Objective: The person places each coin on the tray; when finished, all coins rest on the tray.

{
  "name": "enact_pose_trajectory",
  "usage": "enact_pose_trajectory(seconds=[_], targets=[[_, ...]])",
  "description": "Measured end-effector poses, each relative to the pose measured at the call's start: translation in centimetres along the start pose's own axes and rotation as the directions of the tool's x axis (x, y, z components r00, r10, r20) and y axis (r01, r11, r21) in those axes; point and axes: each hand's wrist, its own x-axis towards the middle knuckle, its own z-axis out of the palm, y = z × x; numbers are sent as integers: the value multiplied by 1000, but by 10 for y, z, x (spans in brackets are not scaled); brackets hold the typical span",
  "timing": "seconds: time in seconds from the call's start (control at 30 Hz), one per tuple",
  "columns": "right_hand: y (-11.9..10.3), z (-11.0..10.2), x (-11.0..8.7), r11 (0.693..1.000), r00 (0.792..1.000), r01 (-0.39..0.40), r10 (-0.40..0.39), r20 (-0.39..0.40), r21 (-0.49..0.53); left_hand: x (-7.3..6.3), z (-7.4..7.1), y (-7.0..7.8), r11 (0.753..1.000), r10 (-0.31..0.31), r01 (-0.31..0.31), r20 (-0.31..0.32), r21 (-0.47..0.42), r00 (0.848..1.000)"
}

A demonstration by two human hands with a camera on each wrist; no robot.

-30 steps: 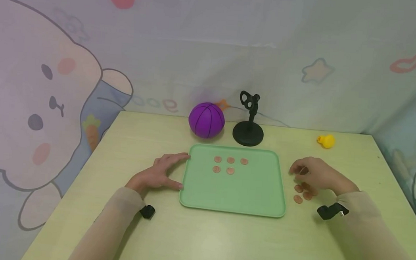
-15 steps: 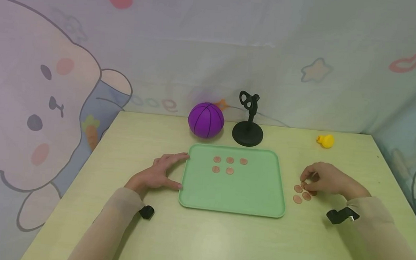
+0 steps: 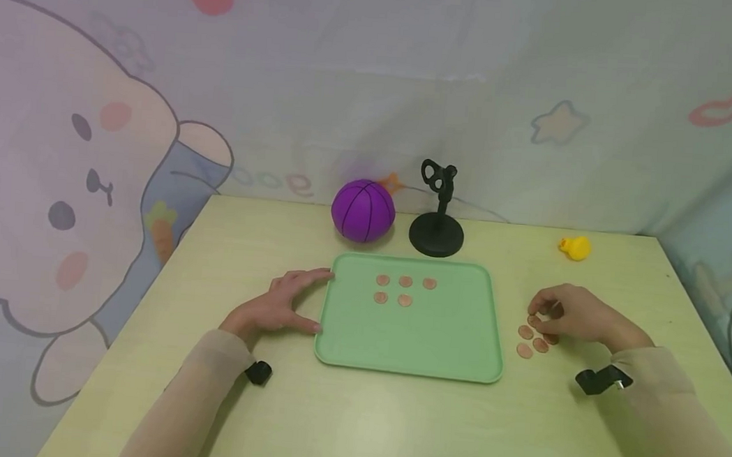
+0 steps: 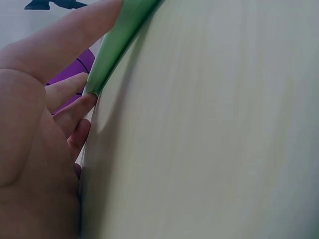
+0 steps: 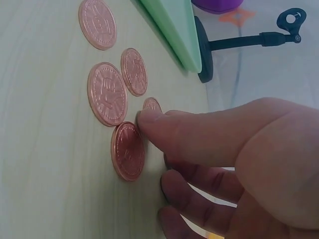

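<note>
My left hand (image 3: 279, 306) rests at the left edge of the green tray (image 3: 409, 350), thumb and fingertips spread against its rim. In the left wrist view its thumb (image 4: 75, 37) lies along the tray's side. Right of the tray, my right hand (image 3: 577, 315) pinches a copper-coloured coin (image 5: 152, 104) between thumb and forefinger, low over the table. Several similar coins lie flat around it, among them a near coin (image 3: 524, 351) and a dark-shaded coin (image 5: 128, 151) beside the thumb. On the tray, several coins (image 3: 404, 301) lie in two rows toward the back.
Behind the tray stand a purple ball (image 3: 363, 211) with black lines and a black round-based stand (image 3: 436, 234). A small yellow toy (image 3: 575, 247) lies at the back right of the table (image 3: 366, 424). A printed cloth (image 3: 411, 105) hangs behind.
My right hand has moved right and slightly toward me, from above the coins down to one of them, and pinches it. The left hand and the coins on the tray stay put.
</note>
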Motion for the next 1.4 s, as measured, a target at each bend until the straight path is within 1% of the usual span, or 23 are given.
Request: enact_pose_trajectory(seconds=[0.37, 0.5, 0.57, 0.67, 0.8, 1.03, 1.23, 1.4], targets=[[-5, 0, 2, 1000, 999, 24, -23, 31, -12, -1, 1, 0, 1000, 3, -3, -4, 0, 1000], [-6, 0, 2, 1000, 999, 18, -17, 51, -3, -1, 0, 0, 1000, 12, -12, -1, 7, 1000], [-7, 0, 2, 1000, 998, 0, 0, 61, 7, -1, 1, 0, 1000, 15, -15, 0, 11, 1000], [-8, 0, 1, 1000, 998, -5, 5, 62, 12, -1, 1, -1, 1000, 14, -14, 2, 10, 1000], [-8, 0, 1, 1000, 999, 1, -1, 37, 6, -1, 1, -1, 1000, 13, -13, 2, 6, 1000], [-6, 0, 3, 999, 1000, -18, 18, 2, 47, -1, -1, 1, 1000, 6, -6, -1, 3, 1000], [-4, 1, 4, 999, 999, -21, 22, -28, 44, -1, -1, 2, 1000, -4, 4, 6, -16, 1000], [-3, 1, 4, 999, 998, -3, 5, -69, 35, -1, 0, 2, 1000, 1, -1, 2, -6, 1000]])
